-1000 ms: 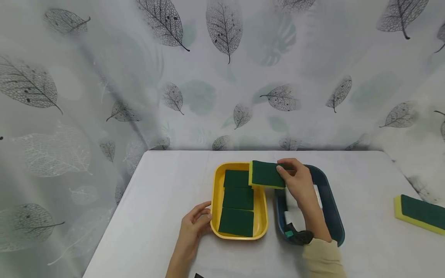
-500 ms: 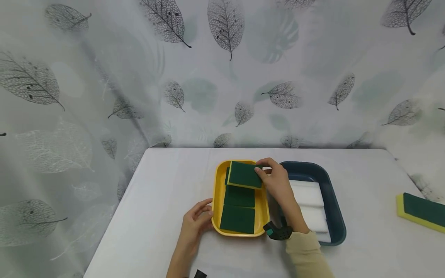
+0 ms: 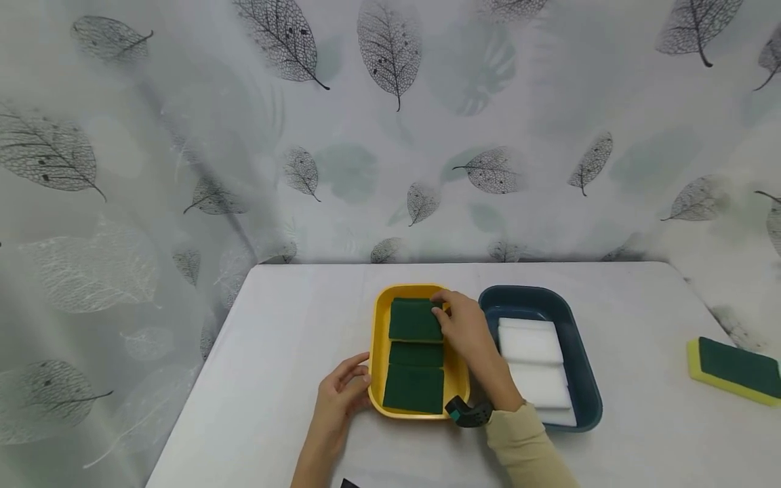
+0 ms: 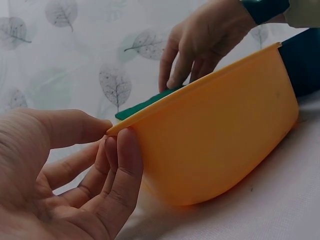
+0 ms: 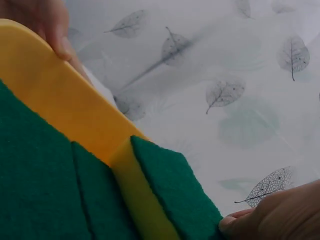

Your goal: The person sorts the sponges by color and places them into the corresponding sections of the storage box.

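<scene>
A yellow tray point(image 3: 456, 390) stands on the table with green-topped sponges inside. My left hand point(image 3: 343, 390) pinches its left rim, the thumb above and the fingers against the outer wall point(image 4: 215, 145). At the tray's far end, my right hand point(image 3: 466, 329) grips the right edge of a sponge point(image 3: 415, 320), which has a green top and yellow sides. In the right wrist view that sponge point(image 5: 172, 185) sits higher than its neighbours and overlaps the middle sponge point(image 3: 417, 354). Nearest the front lies another sponge point(image 3: 413, 390). The right hand hides the held sponge's right edge.
Right of the yellow tray stands a dark blue tray point(image 3: 582, 366) holding several white sponges point(image 3: 533, 346); my right forearm passes over its left side. A lone green-and-yellow sponge point(image 3: 739, 366) lies at the table's right. A leaf-patterned curtain point(image 3: 451, 135) hangs behind the table point(image 3: 293, 318).
My right hand has carried the sponge leftward from above the blue tray and lowered it into the yellow tray's far end. My left hand has stayed on the yellow rim.
</scene>
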A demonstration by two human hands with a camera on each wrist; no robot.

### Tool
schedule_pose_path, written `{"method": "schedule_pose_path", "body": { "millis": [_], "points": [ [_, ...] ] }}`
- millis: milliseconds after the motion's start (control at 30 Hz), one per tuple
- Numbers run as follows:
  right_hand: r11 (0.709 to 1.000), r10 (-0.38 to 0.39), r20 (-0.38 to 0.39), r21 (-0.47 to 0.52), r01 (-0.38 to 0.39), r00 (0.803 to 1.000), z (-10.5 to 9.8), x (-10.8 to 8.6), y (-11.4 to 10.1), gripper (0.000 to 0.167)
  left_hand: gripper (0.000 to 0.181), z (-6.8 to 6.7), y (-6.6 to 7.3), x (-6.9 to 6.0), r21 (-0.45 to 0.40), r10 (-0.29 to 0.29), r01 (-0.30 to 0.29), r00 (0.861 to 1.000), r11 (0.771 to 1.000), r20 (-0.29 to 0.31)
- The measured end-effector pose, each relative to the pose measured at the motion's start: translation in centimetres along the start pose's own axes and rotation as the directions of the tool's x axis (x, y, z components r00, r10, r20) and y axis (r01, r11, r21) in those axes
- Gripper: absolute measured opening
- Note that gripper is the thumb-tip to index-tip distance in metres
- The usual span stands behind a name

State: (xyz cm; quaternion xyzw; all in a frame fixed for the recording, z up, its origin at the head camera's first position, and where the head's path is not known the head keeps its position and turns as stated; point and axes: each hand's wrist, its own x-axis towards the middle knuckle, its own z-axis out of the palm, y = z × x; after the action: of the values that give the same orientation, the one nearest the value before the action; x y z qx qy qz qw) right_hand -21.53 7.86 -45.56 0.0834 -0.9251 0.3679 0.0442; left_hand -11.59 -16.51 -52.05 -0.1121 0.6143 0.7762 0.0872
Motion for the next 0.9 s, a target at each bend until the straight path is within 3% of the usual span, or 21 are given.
{"method": "schedule_pose_path", "body": {
  "millis": [267, 467, 600, 900],
  "points": [
    [1.000, -0.009, 0.025, 0.006, 0.009, 1.000, -0.9, -1.3, -0.2, 0.038, 0.051, 0.1, 0.0, 0.2, -0.003, -0.005, 0.005, 1.000, 1.000, 0.028],
    [0.995, -0.003, 0.030, 0.101, 0.000, 1.000, -2.9, -2.5, -0.7, 0.039, 0.050, -0.1, 0.2, 0.3, -0.004, 0.022, -0.022, 0.999, 1.000, 0.023],
    [0.996, 0.023, 0.020, 0.087, -0.024, 1.000, -4.5, -3.7, -0.3, 0.036, 0.052, 0.0, 0.1, 0.2, -0.003, 0.001, -0.001, 1.000, 1.000, 0.030],
    [0.998, -0.042, -0.105, 0.033, 0.045, 0.994, -8.4, -5.3, 2.9, 0.035, 0.053, -0.1, 0.4, 0.1, 0.003, -0.020, 0.020, 1.000, 1.000, 0.022]
  ]
}}
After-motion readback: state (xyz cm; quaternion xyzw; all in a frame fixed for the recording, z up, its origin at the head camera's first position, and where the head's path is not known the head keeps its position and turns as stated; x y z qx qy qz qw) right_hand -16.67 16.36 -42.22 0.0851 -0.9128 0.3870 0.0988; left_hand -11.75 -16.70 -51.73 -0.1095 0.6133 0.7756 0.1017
